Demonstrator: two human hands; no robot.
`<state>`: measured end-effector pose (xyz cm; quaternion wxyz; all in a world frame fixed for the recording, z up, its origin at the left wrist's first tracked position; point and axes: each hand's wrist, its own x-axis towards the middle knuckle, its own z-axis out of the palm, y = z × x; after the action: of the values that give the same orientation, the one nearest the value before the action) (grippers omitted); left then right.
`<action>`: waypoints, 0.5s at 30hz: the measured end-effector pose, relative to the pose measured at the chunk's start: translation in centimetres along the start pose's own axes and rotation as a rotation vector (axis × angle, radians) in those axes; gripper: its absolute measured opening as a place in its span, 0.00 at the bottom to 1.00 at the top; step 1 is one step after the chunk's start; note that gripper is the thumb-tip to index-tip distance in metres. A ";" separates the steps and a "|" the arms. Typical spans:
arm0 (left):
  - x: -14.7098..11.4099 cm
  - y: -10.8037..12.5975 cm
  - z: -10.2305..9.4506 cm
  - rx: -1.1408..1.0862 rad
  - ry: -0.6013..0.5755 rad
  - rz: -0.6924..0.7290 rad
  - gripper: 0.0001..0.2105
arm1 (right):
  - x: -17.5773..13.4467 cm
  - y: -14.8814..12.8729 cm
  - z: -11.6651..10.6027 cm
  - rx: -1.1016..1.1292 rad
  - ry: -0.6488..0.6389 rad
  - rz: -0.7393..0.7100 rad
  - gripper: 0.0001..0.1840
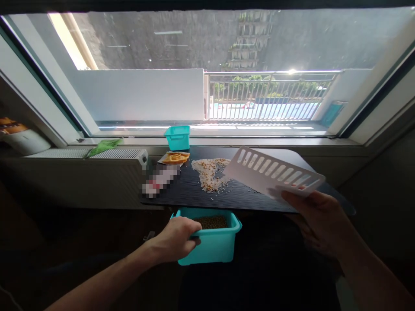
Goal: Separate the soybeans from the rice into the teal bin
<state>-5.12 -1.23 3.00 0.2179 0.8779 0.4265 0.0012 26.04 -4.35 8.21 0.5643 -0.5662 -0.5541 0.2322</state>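
My left hand (183,235) is closed over the near left rim of a teal plastic bin (210,246), held just below the table's front edge. Small brownish grains (212,222) lie inside it; their kind is unclear. In my right hand (316,216) is a white plastic panel with a row of slots (269,170), gripped by its lower right edge and tilted above the tabletop. Left of the panel, a spread-out heap of mixed white and yellow grains (210,172) lies on the dark table (181,194), its right part hidden behind the panel.
A smaller teal bin (177,138) stands at the table's back edge by the window. Before it lies an orange-yellow packet (175,158), with a blurred-out item (160,181) nearer me. At left is a radiator (81,177) with a green cloth (105,147) on top.
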 end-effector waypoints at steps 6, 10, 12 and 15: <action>0.0 -0.9 -0.1 0.028 0.040 -0.039 0.10 | 1.1 2.2 1.4 0.117 0.064 0.180 0.13; 0.3 -1.0 -0.2 0.025 0.029 -0.036 0.11 | 2.7 3.5 0.6 0.119 0.194 0.217 0.14; 0.6 -0.9 0.1 0.020 0.024 -0.028 0.10 | 3.4 3.9 -0.9 0.156 0.306 0.214 0.15; 1.1 -0.5 0.5 0.005 0.021 0.003 0.09 | 4.1 4.6 -4.3 0.178 0.530 0.160 0.16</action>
<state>-4.71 -0.30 2.14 0.2112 0.8790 0.4273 0.0097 32.67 -1.19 6.68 0.7167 -0.5973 -0.3185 0.1677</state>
